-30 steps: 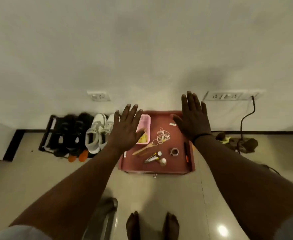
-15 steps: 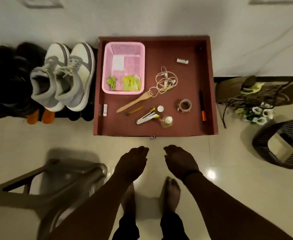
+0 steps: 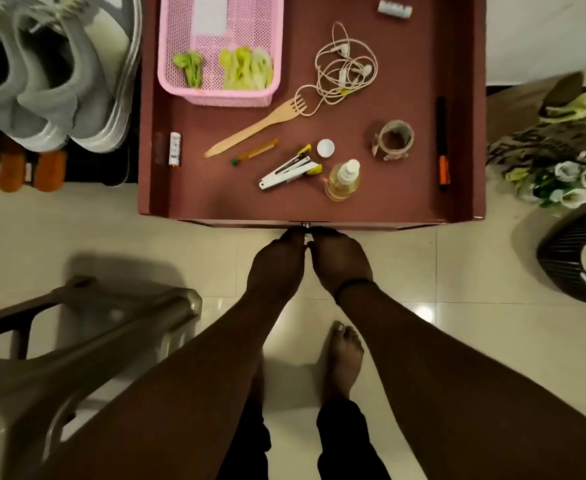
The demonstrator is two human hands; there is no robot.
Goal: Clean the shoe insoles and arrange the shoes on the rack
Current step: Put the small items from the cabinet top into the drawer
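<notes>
Maroon cabinet top (image 3: 405,188) fills the upper centre of the frame. Left hand (image 3: 276,268) and right hand (image 3: 340,263) meet at its front edge, fingertips hidden; whether they pinch the small metal knob (image 3: 305,224) cannot be told. Grey sneakers (image 3: 49,81) sit upper left.

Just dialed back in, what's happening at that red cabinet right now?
The person stands barefoot in front of the red cabinet, both hands down at the small metal knob on its front edge. The left hand and right hand meet there, fingers curled, but whether either has a grip on it can't be told. The grey sneakers sit untouched on the rack to the left. On the cabinet top lie a pink basket, wooden fork, stapler and spray bottle.
</notes>
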